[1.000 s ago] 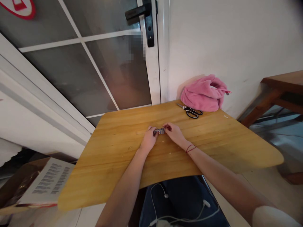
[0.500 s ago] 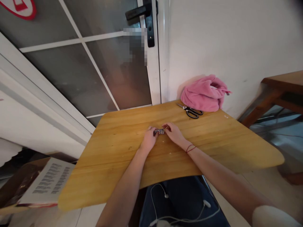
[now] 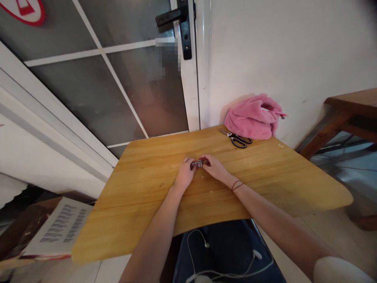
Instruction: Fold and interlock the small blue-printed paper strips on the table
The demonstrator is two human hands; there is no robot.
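Head view: hands (image 3: 184,173) (image 3: 216,168) in a pinch on a patterned piece (image 3: 200,164), wooden table (image 3: 138,200) beneath, paned door (image 3: 85,94) beyond

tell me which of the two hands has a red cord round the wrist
The right hand: a thin red cord loops round its wrist, whereas the left hand shows none there.

Thin red wrist cord (image 3: 237,186), white sleeve (image 3: 338,270), dark-blue trousers (image 3: 228,245)
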